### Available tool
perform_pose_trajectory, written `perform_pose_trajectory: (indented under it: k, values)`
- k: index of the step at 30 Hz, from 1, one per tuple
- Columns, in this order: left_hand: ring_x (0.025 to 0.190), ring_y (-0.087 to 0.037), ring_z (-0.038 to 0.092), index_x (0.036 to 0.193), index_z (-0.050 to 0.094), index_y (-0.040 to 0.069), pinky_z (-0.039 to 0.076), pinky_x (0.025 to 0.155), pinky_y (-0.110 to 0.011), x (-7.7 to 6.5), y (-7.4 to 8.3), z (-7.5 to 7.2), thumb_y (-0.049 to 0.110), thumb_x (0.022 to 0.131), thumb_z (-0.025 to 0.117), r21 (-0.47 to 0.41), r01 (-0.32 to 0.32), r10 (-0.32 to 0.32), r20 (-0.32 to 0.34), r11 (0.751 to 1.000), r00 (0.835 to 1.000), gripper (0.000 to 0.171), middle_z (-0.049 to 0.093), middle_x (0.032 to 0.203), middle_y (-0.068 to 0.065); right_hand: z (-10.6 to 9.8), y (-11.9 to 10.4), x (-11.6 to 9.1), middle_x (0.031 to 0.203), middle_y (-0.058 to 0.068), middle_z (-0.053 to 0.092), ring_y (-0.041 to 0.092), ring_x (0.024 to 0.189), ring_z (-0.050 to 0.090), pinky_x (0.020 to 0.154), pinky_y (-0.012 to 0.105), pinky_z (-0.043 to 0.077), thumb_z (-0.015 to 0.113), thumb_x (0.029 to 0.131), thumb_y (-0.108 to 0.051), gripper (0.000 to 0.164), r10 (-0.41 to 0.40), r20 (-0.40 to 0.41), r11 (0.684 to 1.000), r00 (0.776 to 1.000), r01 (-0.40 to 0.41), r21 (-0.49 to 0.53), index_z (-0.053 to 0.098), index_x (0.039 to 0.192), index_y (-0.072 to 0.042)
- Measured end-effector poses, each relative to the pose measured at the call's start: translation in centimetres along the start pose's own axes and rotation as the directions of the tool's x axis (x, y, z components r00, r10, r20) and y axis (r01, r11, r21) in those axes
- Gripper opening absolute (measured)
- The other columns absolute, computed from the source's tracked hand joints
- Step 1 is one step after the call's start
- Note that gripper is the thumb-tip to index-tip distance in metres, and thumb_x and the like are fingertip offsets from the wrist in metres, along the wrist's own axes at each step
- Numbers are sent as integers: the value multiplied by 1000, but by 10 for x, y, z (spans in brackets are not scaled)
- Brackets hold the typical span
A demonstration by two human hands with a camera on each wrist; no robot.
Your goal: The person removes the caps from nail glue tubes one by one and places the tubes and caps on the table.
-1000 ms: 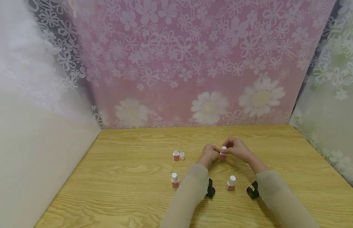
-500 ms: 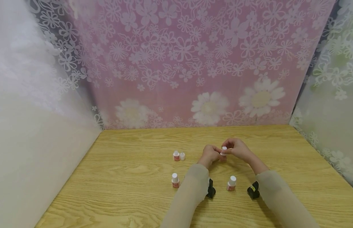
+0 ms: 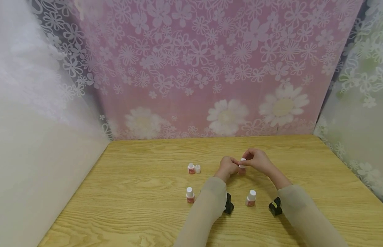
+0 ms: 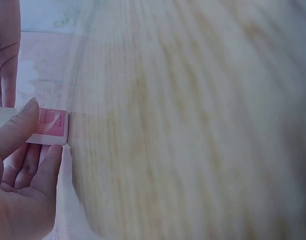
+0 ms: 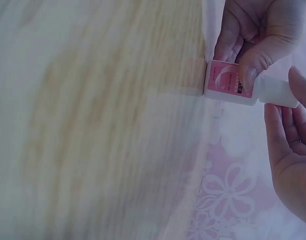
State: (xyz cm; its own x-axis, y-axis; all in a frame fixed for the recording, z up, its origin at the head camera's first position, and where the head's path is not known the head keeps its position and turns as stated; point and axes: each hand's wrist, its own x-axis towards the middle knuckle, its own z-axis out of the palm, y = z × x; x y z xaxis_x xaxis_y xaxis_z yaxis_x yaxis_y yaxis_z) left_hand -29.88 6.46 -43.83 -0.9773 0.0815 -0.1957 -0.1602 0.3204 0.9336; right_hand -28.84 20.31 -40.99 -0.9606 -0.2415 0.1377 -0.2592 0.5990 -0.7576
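Observation:
A small white glue bottle [image 5: 226, 81] with a pink label stands upright on the table under both hands. My left hand [image 3: 228, 167] grips its body, the thumb lying across the label in both wrist views. On the bottle's white cap [image 5: 277, 90] the thumb and fingers of my right hand [image 3: 258, 162] pinch from the other side. The cap sits on the neck of the bottle. In the left wrist view the bottle's label [image 4: 53, 123] shows beside the left thumb, and the cap end is partly hidden by that hand.
Left of the hands stands an uncapped bottle [image 3: 191, 169] with a loose white cap [image 3: 198, 169] beside it. Nearer are two capped bottles, one at left [image 3: 190, 195] and one at right [image 3: 250, 198]. Black wrist cameras [image 3: 229, 204] hang below the sleeves. A flowered pink sheet [image 3: 191, 103] backs the table.
Both hands stay at the same bottle. The right hand's fingers shift slightly around the cap; the other bottles keep their places.

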Motion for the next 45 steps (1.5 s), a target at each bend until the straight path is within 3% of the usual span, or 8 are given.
perform_pose_trajectory:
  k: [24,35,45]
  values:
    - [56,-11,45,63,68,7,37,49,-24,-2,1,1,2,58,81,21,-9,9,-8,1000,1000,15,57,62,3,0,6,1,90,12,59,25,87,55,72,35,44,64,80,-6,18,-46,53,990,998,38,137,58,94,5]
    - [52,-10,43,60,67,5,35,45,-22,2,-2,2,1,56,81,43,-31,33,-30,999,999,15,56,56,2,5,-5,-3,76,5,58,19,70,53,61,32,44,73,73,-19,27,18,-40,999,999,-20,-47,57,84,-1]
    - [52,-10,45,60,67,5,36,46,-23,6,-2,4,-1,56,81,34,-19,20,-32,999,999,16,56,57,2,5,-6,-3,77,6,57,19,70,52,60,32,43,72,74,-19,28,43,-40,998,998,-44,-44,56,85,0]
